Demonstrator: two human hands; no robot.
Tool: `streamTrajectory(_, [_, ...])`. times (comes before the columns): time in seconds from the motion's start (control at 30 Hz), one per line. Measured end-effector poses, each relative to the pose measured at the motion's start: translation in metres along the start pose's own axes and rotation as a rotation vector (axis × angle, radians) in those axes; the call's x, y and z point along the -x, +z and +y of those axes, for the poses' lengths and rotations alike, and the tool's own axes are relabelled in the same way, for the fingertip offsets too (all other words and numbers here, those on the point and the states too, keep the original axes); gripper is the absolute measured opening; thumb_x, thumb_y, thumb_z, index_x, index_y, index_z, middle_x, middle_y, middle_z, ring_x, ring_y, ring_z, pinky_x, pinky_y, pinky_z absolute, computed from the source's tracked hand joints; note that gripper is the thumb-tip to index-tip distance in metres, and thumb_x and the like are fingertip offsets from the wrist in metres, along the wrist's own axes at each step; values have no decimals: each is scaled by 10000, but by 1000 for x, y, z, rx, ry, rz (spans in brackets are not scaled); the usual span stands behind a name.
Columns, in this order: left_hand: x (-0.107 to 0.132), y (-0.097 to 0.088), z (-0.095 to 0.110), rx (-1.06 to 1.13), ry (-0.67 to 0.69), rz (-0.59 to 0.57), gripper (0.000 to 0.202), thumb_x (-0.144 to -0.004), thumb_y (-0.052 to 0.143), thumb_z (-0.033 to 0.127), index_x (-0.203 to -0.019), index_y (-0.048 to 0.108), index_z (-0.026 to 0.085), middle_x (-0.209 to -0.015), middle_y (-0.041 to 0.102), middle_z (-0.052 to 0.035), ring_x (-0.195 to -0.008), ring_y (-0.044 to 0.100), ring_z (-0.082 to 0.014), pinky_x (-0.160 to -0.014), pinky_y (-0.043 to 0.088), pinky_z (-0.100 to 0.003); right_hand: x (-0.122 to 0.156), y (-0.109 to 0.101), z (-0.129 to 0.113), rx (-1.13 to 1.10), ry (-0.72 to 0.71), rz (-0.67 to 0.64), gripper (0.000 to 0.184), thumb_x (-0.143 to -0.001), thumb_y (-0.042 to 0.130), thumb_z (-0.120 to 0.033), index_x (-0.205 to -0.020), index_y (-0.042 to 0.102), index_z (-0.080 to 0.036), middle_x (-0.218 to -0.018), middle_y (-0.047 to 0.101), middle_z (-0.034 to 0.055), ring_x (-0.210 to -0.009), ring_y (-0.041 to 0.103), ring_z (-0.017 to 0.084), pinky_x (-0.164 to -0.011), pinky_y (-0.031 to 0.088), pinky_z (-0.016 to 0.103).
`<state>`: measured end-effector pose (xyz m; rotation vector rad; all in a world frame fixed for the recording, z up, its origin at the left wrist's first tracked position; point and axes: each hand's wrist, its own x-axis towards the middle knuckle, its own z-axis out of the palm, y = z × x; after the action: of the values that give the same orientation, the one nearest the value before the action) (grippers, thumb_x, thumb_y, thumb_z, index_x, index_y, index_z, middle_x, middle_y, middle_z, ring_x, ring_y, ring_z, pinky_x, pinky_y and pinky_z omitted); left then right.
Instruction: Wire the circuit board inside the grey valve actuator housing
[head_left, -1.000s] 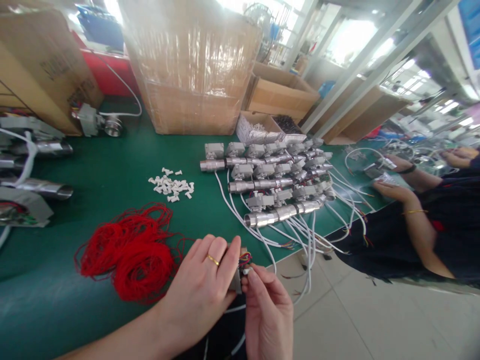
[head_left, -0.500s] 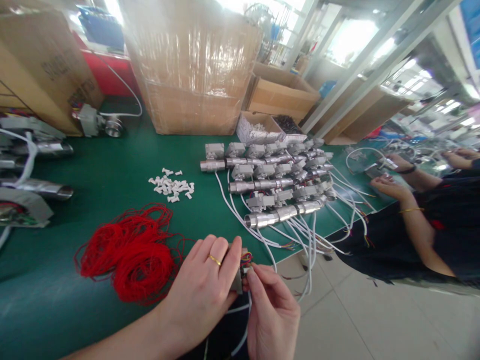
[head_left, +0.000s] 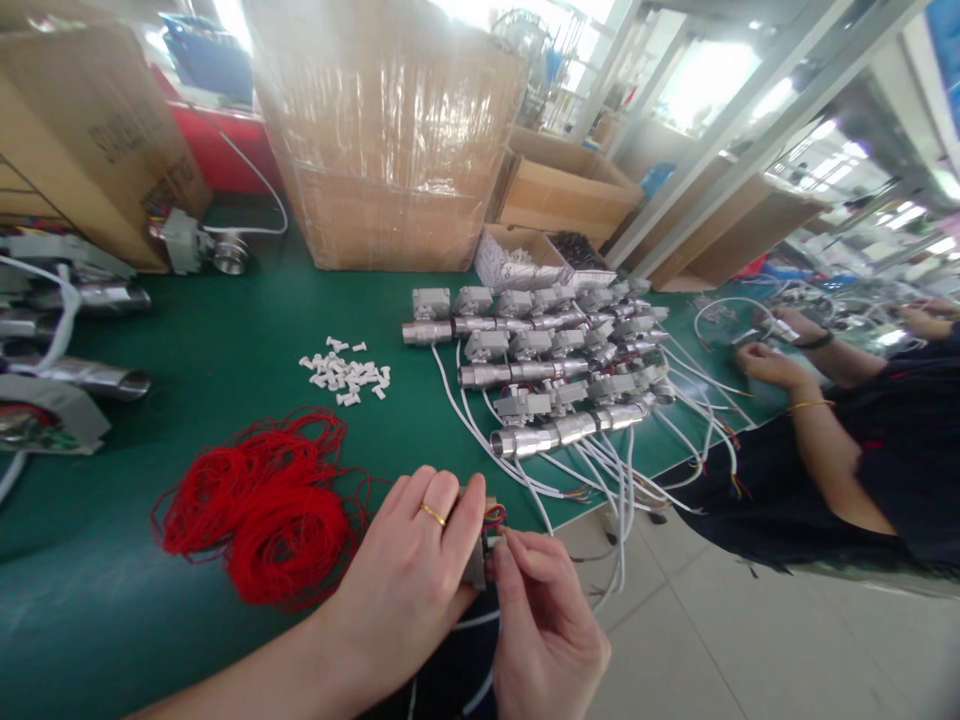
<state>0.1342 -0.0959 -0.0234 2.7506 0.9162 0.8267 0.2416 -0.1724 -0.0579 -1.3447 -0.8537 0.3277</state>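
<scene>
My left hand (head_left: 409, 570), with a ring on one finger, is wrapped over a small grey valve housing (head_left: 478, 570) at the table's front edge. Colored wires (head_left: 493, 516) show at the housing's open side. There my right hand (head_left: 551, 625) pinches a small white piece (head_left: 495, 541) between thumb and forefinger. Most of the housing is hidden behind my fingers. A white cable (head_left: 478, 620) hangs below it. Left of my hands lies a tangled bundle of red string (head_left: 289, 535). Beyond that is a loose pile of small white plastic parts (head_left: 345, 372).
Rows of metal valves with grey housings (head_left: 559, 430) lie at the middle right, their white cables trailing over the edge. More valves (head_left: 90, 380) are at the left. A large wrapped carton (head_left: 390, 170) and small parts boxes (head_left: 517, 262) stand behind. A co-worker's hands (head_left: 772, 365) work at the right.
My right hand has shifted and turned slightly at the housing, still pinching the white piece. My left hand stays in place. The co-worker's near arm has moved a little left.
</scene>
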Motion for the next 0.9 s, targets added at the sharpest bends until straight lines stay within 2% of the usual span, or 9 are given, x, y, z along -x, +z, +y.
streamTrajectory(0.43, [-4, 1, 1, 4, -43, 37, 546, -676, 577, -16, -1221, 556, 1, -965, 557, -131, -880, 528, -315, -718, 596, -517, 1, -2, 5, 104, -78, -51, 142, -928, 705, -92, -915, 727, -232, -956, 686, 16, -887, 669, 124, -784, 565, 199])
streamTrajectory(0.6, [-3, 4, 0, 30, -77, 35, 547, -695, 580, -3, -1240, 548, 21, -1001, 554, -130, -930, 526, -317, -778, 597, -533, -2, 1, 4, 93, -74, -56, 132, -928, 702, -97, -900, 715, -225, -940, 690, 17, -860, 675, 126, -757, 565, 202])
streamTrajectory(0.77, [-2, 5, 0, 46, -87, 40, 563, -678, 597, -9, -1238, 552, 22, -1019, 546, -135, -959, 522, -334, -787, 598, -542, -4, 4, 2, 110, -120, -52, 155, -923, 697, -76, -887, 719, -226, -934, 683, 15, -850, 671, 123, -785, 565, 208])
streamTrajectory(0.9, [-4, 6, -2, 68, -89, 51, 569, -663, 619, -14, -1228, 563, 11, -1013, 553, -130, -962, 525, -326, -822, 599, -541, -3, 4, 5, 85, -104, -72, 151, -933, 688, -75, -889, 711, -218, -944, 675, 22, -871, 676, 130, -797, 564, 215])
